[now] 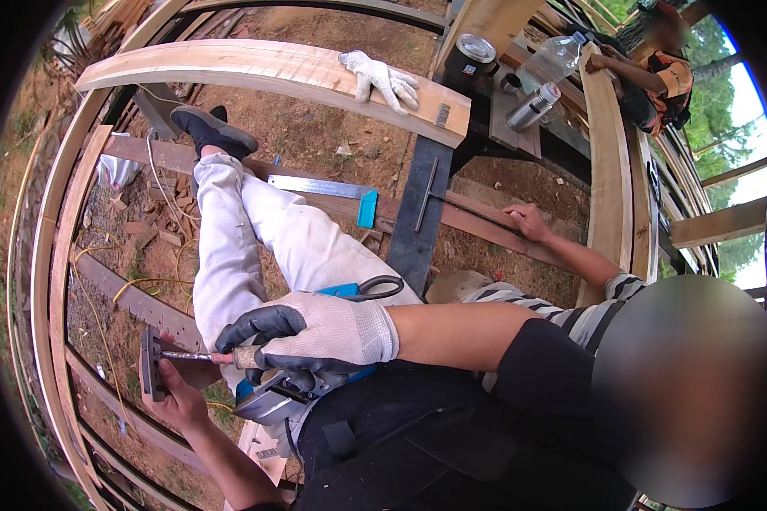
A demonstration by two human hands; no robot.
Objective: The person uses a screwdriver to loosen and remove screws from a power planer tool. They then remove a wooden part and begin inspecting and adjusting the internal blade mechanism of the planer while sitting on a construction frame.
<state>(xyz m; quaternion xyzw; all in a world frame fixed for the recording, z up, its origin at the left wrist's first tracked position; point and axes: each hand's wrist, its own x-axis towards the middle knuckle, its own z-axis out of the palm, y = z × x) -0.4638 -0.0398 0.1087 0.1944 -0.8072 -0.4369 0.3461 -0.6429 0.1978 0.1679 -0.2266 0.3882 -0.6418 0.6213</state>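
My left hand (175, 387) is bare and grips a dark grey metal piece (152, 364) at the lower left. My right hand (307, 336), in a white glove with dark palm, is closed on the worn handle of a slim tool (247, 356), whose shaft reaches across to the metal piece. Under that hand a blue and silver tool (268, 402), possibly a power planer, rests in my lap, partly hidden. Dark-handled scissors or a similar tool (379, 285) lie just above on my white-trousered legs.
Curved timber (187, 61) carries a loose glove (379, 81); a square (320, 189) lies on planks. Bottles (533, 106) stand upper right. A striped-sleeved co-worker's hand (528, 221) grips a dark rod beside me; another person (656, 81) sits beyond. Cords (119, 289) cross the ground.
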